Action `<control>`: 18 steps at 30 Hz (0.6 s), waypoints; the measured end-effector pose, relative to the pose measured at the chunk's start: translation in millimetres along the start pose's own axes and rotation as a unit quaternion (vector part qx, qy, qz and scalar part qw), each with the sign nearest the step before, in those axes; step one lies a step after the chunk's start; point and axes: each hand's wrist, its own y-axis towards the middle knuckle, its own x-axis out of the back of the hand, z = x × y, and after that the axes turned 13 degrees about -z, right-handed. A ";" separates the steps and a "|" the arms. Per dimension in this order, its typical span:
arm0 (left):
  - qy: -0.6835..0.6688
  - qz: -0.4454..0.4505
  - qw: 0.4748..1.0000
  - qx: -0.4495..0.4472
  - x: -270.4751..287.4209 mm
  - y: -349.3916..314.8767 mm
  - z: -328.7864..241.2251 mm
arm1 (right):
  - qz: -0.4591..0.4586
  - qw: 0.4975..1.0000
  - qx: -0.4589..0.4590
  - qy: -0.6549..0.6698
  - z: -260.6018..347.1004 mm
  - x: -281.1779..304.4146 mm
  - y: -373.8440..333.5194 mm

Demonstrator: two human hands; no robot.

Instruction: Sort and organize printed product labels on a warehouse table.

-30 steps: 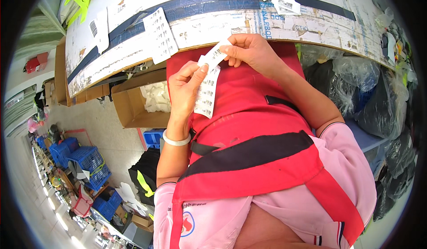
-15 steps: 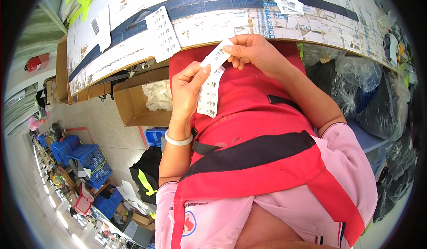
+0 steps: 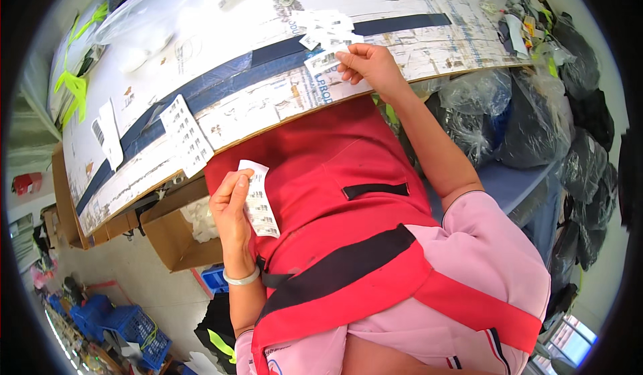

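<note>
Between the thumb and fingers of my left hand (image 3: 230, 204) is a strip of white printed labels (image 3: 261, 204), hanging in front of my red apron (image 3: 301, 154). My right hand (image 3: 372, 67) reaches over the tabletop and pinches a single white label (image 3: 324, 62) by its right end. That label is just in front of a loose pile of small white labels (image 3: 321, 26); I cannot tell whether it touches the table. Another sheet of labels (image 3: 185, 134) lies at the table's front edge, left of centre.
The worktable (image 3: 248, 120) is covered in worn cardboard with dark blue tape. A folded white label piece (image 3: 107, 134) lies at its left. Clear plastic bags of dark goods (image 3: 529, 120) crowd the right side. An open cardboard box (image 3: 177, 234) stands below the table's left part.
My hands have moved apart. The right one carried a label forward over the table to the pile, while the left one lowered slightly with the strip. The view has shifted and turned.
</note>
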 end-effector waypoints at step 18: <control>0.013 0.020 1.000 -0.013 -5.5 5.3 1.4 | -0.074 0.991 -0.001 -0.110 -16.7 24.3 22.6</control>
